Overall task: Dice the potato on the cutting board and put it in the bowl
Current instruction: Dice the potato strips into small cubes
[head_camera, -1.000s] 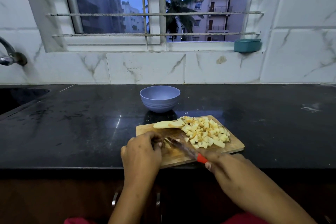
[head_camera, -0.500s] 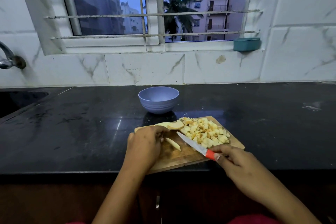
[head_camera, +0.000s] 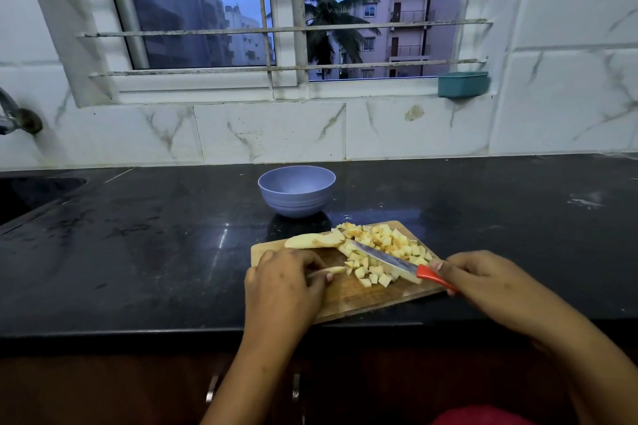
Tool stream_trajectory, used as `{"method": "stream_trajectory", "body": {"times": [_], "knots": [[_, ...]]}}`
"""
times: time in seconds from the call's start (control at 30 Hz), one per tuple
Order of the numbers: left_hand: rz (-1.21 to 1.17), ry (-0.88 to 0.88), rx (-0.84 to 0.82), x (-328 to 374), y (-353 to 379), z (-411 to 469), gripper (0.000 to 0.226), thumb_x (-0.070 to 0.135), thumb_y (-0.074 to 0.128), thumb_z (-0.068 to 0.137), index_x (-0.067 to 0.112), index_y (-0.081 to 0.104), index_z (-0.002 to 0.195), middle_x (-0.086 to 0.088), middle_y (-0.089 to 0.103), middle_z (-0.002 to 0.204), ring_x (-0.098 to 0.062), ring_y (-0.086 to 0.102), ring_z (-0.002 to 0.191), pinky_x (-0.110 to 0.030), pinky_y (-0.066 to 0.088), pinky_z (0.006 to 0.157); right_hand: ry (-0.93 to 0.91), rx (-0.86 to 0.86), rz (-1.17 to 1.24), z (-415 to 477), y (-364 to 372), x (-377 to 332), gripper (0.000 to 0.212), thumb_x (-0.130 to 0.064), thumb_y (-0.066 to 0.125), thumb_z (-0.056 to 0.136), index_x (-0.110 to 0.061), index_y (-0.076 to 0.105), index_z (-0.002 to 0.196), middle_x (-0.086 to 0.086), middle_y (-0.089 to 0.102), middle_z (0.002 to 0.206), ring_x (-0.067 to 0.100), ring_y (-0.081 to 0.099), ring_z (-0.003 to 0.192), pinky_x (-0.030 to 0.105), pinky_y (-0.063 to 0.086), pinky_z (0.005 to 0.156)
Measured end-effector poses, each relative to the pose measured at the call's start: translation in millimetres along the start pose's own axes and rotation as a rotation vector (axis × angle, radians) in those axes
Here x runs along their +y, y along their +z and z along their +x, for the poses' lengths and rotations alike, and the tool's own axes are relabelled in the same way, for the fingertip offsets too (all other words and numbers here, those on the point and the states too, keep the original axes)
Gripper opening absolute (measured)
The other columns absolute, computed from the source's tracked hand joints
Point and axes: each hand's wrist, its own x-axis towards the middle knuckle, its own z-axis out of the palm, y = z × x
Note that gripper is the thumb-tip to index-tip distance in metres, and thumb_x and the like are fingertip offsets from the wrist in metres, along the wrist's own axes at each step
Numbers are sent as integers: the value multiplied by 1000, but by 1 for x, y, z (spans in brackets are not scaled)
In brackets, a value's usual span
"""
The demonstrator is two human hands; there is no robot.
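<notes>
Finding: potato strip [head_camera: 333,269] lies left-to-right on cutting board [head_camera: 348,300], pinched by nearer left hand [head_camera: 283,286]. Right hand [head_camera: 483,281] grips knife [head_camera: 402,266] over dice [head_camera: 386,241]. I see bowl [head_camera: 297,190] beyond, empty.

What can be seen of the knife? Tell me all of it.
The knife has a narrow, silvery metal blade and a smooth orange-red handle that looks like plastic. The right hand grips the handle and hides its rear end. The blade slants low over the cutting board, tip pointing away and to the left, across the pile of potato dice. It seems to rest against them, though contact is hard to confirm.
</notes>
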Motion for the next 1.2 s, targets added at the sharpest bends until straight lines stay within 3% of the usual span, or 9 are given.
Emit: {"method": "stream_trajectory", "body": {"times": [0.13, 0.27, 0.33, 0.43, 0.53, 0.67, 0.87, 1.03, 1.2], "knots": [[8, -18, -9, 6, 4, -1, 20, 48, 56, 88, 40, 65, 105, 20, 63, 102, -5, 49, 107, -27, 27, 80, -93, 71, -48, -9, 13, -13, 33, -45, 46, 95, -22, 61, 76, -4, 53, 64, 6, 46, 55, 26, 34, 55], [-2, -31, 14, 7, 6, -4, 19, 47, 56, 88, 39, 65, 102, 19, 63, 96, -4, 50, 102, -27, 28, 80, -171, 11, -142, -22, 43, -22, 16, -40, 40, 99, -32, 47, 87, -6, 57, 76, 6, 53, 65, 26, 40, 59], [-4, -43, 32, 8, 7, -5, 18, 47, 56, 88, 40, 65, 101, 20, 62, 96, -3, 48, 102, -26, 26, 81, -200, 12, -174, -27, 52, -27, 10, -38, 37, 101, -36, 47, 102, -9, 57, 82, 7, 56, 76, 26, 44, 65], [12, -50, 38, 10, 7, -6, 19, 48, 56, 88, 39, 65, 102, 19, 62, 100, -4, 47, 104, -27, 27, 83, -222, 83, -256, -35, 54, -36, 32, -34, 32, 104, -40, 37, 135, -8, 60, 114, 13, 59, 100, 31, 50, 83], [-15, -67, 27, 10, 6, -4, 17, 46, 58, 88, 39, 67, 100, 18, 63, 98, -5, 47, 105, -27, 28, 84, -245, 108, -428, -35, 56, -41, 48, -27, 33, 104, -40, 19, 148, -5, 56, 124, 17, 59, 107, 30, 48, 80], [-57, -91, 34, 10, 8, -5, 15, 46, 61, 86, 37, 69, 94, 19, 64, 93, -4, 51, 102, -28, 31, 85, -245, 69, -606, -30, 70, -39, 65, -14, 39, 100, -32, 4, 152, 3, 53, 118, 22, 58, 103, 30, 37, 67], [-281, -130, 74, 9, 5, -10, 10, 32, 77, 75, 31, 68, 78, 19, 64, 73, -5, 59, 88, -34, 48, 82, -248, 159, -566, -24, 67, -28, 60, -18, 39, 101, -33, 10, 151, -1, 55, 117, 20, 59, 102, 30, 38, 68], [-337, -128, 70, 7, 3, -10, 16, 20, 76, 76, 31, 66, 81, 17, 66, 73, -5, 60, 88, -27, 48, 78, -234, 156, -448, -32, 67, -29, 56, -20, 34, 102, -40, 11, 149, -4, 57, 118, 20, 59, 104, 32, 45, 76], [-362, -116, 66, 6, 5, -11, 21, 16, 76, 76, 32, 62, 76, 16, 66, 70, -6, 60, 84, -26, 48, 75, -206, 97, -513, -32, 80, -35, 58, -17, 35, 101, -34, 8, 149, 0, 55, 117, 22, 59, 104, 30, 37, 68]]}}
